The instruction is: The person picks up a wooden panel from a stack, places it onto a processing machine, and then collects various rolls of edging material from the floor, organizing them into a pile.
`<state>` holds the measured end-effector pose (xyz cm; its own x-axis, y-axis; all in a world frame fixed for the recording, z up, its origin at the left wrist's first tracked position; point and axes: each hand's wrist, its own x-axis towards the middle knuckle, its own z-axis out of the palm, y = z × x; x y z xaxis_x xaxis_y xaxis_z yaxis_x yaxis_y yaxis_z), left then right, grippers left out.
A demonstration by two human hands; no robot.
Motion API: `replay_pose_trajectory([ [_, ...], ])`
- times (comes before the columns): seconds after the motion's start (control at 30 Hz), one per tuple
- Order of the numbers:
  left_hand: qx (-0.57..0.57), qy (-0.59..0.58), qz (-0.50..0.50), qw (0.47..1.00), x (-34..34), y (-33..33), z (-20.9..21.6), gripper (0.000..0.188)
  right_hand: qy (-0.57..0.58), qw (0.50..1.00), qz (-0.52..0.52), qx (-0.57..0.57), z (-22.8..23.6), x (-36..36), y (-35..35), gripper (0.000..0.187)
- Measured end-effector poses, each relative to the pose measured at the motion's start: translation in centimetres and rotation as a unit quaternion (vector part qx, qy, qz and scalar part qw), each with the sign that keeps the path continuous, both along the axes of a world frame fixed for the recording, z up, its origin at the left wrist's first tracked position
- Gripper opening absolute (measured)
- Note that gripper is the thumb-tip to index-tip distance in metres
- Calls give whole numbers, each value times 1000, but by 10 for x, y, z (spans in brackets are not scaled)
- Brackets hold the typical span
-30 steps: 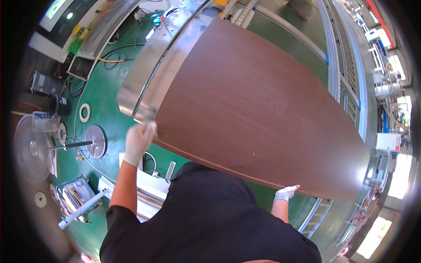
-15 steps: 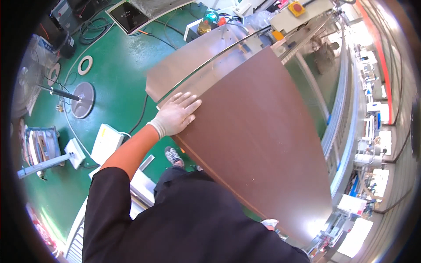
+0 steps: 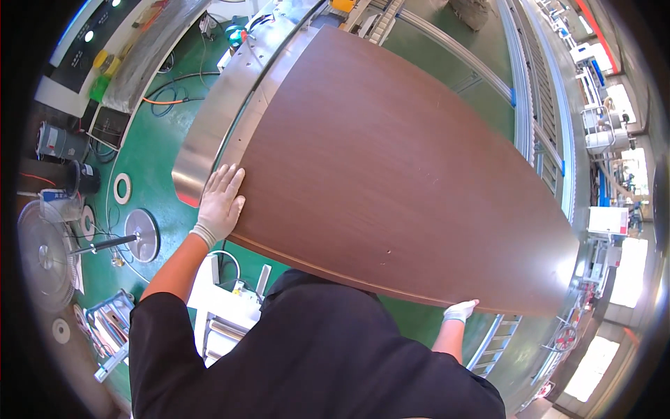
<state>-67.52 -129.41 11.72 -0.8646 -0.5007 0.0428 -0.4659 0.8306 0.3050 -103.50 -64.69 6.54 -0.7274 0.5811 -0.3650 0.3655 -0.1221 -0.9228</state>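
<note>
Seemingly steadying board (image 3: 405,167) with left fingers (image 3: 225,180) spread flat, right hand (image 3: 460,311) at edge (can't tell grip); calls next for even support.

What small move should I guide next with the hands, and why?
I'd probably have the left hand steady the near left corner of the brown panel: that hand is open there, fingers spread rather than wrapped around the edge, while the right hand is at the near edge, well to the right.
</note>
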Motion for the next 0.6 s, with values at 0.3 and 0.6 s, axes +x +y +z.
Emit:
replay_pose_trajectory([
  [0.3, 13, -14, 17, 1000, -16, -3, -1, 59, -63, 973, 48, 215, -15, -72, 0, 83],
  [0.6, 32, -9, 46, 998, -41, -15, -2, 54, -146, 956, -9, 254, -9, -97, -29, 88],
])
